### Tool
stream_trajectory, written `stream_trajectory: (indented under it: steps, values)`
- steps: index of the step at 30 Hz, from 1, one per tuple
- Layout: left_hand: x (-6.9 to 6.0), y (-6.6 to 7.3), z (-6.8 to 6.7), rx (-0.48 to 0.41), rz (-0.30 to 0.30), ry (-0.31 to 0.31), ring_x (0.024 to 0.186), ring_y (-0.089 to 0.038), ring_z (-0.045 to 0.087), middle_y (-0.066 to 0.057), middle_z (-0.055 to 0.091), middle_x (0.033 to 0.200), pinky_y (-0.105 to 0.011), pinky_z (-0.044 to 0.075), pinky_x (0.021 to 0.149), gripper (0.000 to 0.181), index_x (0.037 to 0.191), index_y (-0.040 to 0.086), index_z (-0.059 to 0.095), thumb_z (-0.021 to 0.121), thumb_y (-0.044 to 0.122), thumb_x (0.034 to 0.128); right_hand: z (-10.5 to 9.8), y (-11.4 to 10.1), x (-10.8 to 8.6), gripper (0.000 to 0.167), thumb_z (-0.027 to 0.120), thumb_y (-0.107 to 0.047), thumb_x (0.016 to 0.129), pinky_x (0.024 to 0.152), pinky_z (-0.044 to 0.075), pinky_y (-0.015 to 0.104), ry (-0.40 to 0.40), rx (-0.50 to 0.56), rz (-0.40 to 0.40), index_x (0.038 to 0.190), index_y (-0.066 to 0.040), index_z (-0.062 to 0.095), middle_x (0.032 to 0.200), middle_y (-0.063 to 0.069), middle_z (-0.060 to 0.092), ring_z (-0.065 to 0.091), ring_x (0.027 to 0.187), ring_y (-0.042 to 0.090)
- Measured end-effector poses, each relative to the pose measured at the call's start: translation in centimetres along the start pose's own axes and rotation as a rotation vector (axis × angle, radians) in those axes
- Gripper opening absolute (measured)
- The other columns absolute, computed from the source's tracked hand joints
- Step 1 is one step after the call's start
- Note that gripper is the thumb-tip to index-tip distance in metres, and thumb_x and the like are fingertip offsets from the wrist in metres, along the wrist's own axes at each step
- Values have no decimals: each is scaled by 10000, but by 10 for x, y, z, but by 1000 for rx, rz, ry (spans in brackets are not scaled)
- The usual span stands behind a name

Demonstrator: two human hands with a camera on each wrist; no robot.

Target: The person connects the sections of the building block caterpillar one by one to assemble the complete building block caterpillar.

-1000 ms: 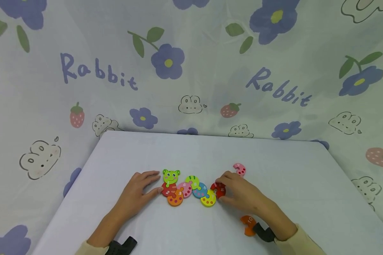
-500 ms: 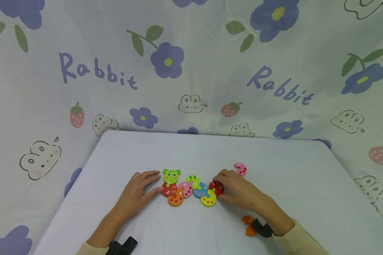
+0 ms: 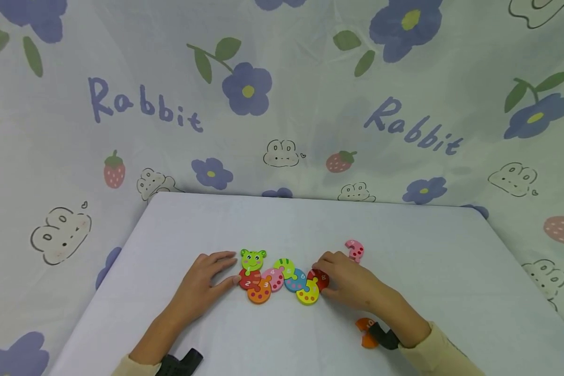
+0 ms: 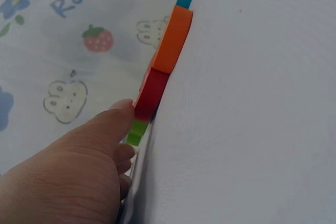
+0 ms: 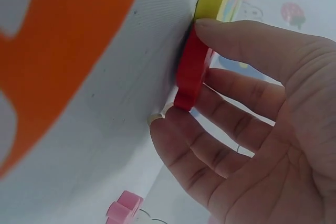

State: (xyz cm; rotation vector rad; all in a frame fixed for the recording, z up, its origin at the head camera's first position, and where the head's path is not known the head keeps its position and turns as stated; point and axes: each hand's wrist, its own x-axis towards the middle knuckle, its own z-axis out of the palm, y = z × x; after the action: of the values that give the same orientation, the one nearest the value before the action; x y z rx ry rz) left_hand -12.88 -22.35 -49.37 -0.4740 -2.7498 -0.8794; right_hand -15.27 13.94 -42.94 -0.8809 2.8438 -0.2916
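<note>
Flat numbered pieces of a caterpillar puzzle lie joined in a wavy row, from a green smiling head through orange and blue to yellow. My right hand pinches the dark red puzzle piece at the row's right end, thumb on its near edge, fingers on the far side. It sits against the yellow piece. My left hand lies at the row's left end, its thumb touching the edge of the red piece numbered 2, its fingers loosely extended beside the head.
A loose pink piece lies behind my right hand. An orange piece lies near my right wrist, partly covered by the black wrist strap. The white table ends at a patterned cloth backdrop.
My right hand has shifted slightly left with the dark red piece, closing the gap to the yellow piece. My left hand stays in place.
</note>
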Motion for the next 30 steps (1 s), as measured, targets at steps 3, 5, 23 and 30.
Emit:
stream_trajectory:
  steps: [3, 5, 23, 30]
  values:
    - [0, 0, 0, 0, 0, 0, 1115, -143, 511, 35, 615, 1441, -407, 496, 913, 516, 1352, 123, 716, 830, 365, 910, 1, 0, 0, 520, 906, -272, 836, 903, 581, 323, -5, -2, 12, 1304, -154, 714, 1257, 3, 647, 583, 1111, 168]
    - [0, 0, 0, -3, -2, 1, 1115, -143, 512, 36, 615, 1441, -408, 494, 916, 515, 1348, 122, 719, 834, 362, 907, 0, -1, 0, 520, 909, -270, 832, 899, 583, 326, -7, -3, 14, 1300, -151, 716, 1253, 8, 650, 584, 1113, 174]
    - [1, -1, 2, 15, 1, 10, 1094, -144, 505, 36, 624, 1425, -388, 498, 888, 525, 1341, 129, 726, 851, 369, 891, -14, 19, -6, 562, 900, -237, 830, 980, 560, 431, 18, 31, 90, 1337, -109, 695, 1321, 64, 648, 580, 1257, 271]
    - [2, 0, 2, 17, -11, -6, 1100, -148, 508, 31, 624, 1428, -393, 508, 894, 545, 1349, 128, 721, 857, 374, 882, -24, 37, -9, 579, 902, -215, 836, 987, 552, 470, 81, 2, 100, 1345, -55, 679, 1321, 117, 637, 588, 1225, 320]
